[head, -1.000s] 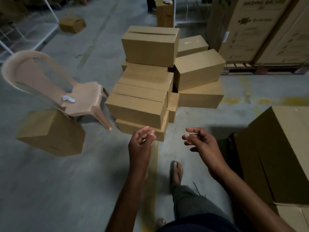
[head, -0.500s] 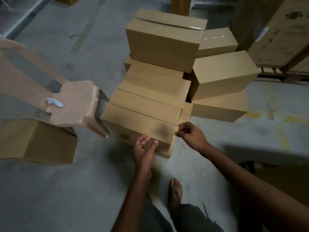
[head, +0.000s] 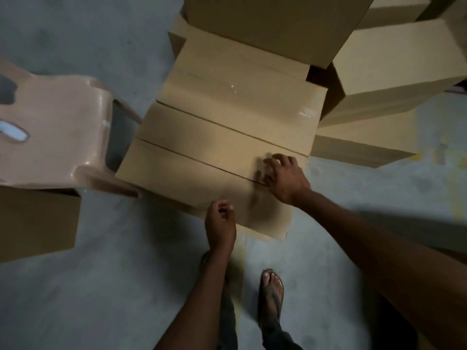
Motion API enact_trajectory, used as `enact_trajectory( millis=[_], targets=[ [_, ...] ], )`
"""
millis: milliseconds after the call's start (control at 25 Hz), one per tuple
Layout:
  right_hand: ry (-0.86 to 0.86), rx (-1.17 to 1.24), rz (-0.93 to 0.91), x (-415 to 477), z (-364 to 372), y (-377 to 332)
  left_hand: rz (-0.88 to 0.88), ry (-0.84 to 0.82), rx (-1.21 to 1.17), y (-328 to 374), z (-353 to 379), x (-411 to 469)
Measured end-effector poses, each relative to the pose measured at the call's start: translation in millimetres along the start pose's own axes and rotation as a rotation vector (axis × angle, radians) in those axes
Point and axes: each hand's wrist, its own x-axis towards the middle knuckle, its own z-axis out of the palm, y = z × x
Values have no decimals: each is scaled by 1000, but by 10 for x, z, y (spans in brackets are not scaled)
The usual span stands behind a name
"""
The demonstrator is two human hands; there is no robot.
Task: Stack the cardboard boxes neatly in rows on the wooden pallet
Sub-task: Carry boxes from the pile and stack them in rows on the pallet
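Observation:
A loose heap of brown cardboard boxes fills the upper middle of the head view. The nearest box point(head: 192, 175) lies low at the front, with a second box point(head: 214, 133) and a third box point(head: 242, 97) stepped up behind it. My right hand point(head: 285, 178) rests on the near box's top right corner, fingers spread across its top. My left hand point(head: 220, 227) hovers at that box's front edge with fingers loosely curled, holding nothing. No pallet shows in this view.
A beige plastic chair point(head: 55, 132) stands close on the left, its leg touching the heap. Under it sits another cardboard box point(head: 38, 221). More boxes point(head: 394, 69) pile up at the right. Grey concrete floor point(head: 101, 286) and my sandalled foot point(head: 271, 291) are below.
I have stepped closer and bent over the heap, so the boxes look much larger. My right hand has moved forward onto the near box's top; my left hand has reached its front edge.

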Motion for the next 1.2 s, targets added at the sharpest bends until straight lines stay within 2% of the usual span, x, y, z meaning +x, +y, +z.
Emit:
enact_trajectory(
  millis=[160,320,440,560,600,680,760,880,1000,1080,1200],
  targets=[
    [-29,-77,-35,100,169,-43,23,17,53,-209,-23,20],
    [66,-88,-45,210,149,-137,-7,62,13,-301,-59,-101],
    [79,-128,1,266,117,-244,-11,168,21,-377,-79,-286],
    [70,-120,-2,198,69,-272,-328,335,-13,-557,-49,-368],
    [36,-59,-20,164,48,-274,-416,332,-90,-626,-49,-357],
    [-60,80,-67,51,-9,-306,-499,212,-297,-642,-100,-363],
    [-116,82,-106,-130,-140,-384,-569,206,-454,-447,-265,-439],
    [-104,74,-166,-530,-505,-515,-505,351,-378,-148,-689,-735],
    [-132,143,-151,-1144,-959,-557,-401,341,-276,72,-1183,-1219],
    [-156,308,-42,-1648,-1158,-491,-340,287,-306,338,-1477,-1551],
    [-148,630,129,-2640,-1299,-378,-258,63,-273,782,-1860,-2140]
  ],
)
